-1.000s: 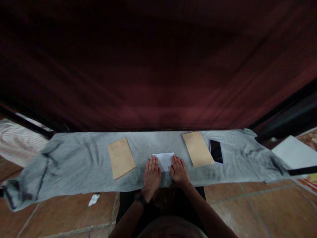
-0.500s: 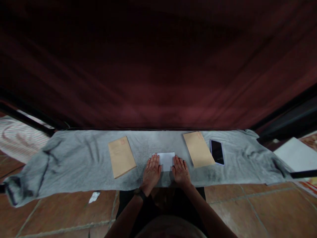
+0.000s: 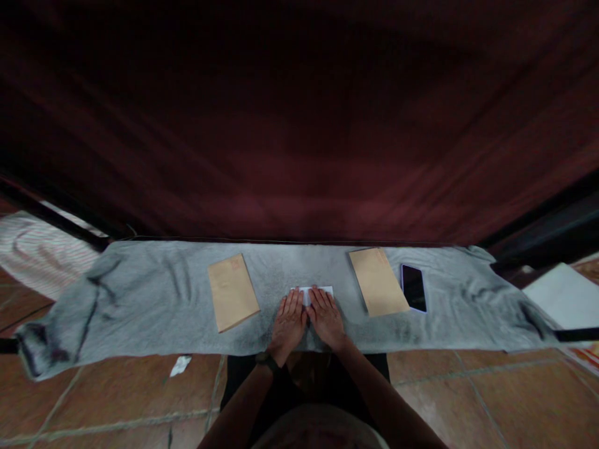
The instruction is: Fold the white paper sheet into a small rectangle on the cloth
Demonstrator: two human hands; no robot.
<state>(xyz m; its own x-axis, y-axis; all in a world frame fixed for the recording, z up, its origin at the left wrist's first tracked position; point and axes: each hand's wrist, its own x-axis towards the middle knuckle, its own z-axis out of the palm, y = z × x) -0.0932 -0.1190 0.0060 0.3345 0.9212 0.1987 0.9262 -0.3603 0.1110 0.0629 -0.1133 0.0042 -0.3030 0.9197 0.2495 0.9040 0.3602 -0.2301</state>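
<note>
A white sheet of paper (image 3: 306, 298) lies on the grey cloth at the near middle, mostly covered by my two hands. My left hand (image 3: 288, 318) rests flat on its left part, fingers stretched out and pointing away from me. Close beside it, my right hand (image 3: 325, 315) also lies flat, palm down on the paper. Only the paper's far edge and a narrow strip between the hands show. A brown envelope (image 3: 233, 293) lies to the left of my hands. On the right are more brown envelopes (image 3: 379, 282), seemingly stacked.
A phone (image 3: 413, 288) lies partly under the right envelope's corner. The grey cloth (image 3: 154, 299) covers the long narrow surface, with a dark red curtain (image 3: 299, 187) behind it. White scrap (image 3: 180, 365) lies on the tiled floor. A white board (image 3: 564, 293) stands at far right.
My right hand has slid left across the paper, close to my left hand, covering most of the sheet. My left hand has barely moved. The view has shifted slightly.
</note>
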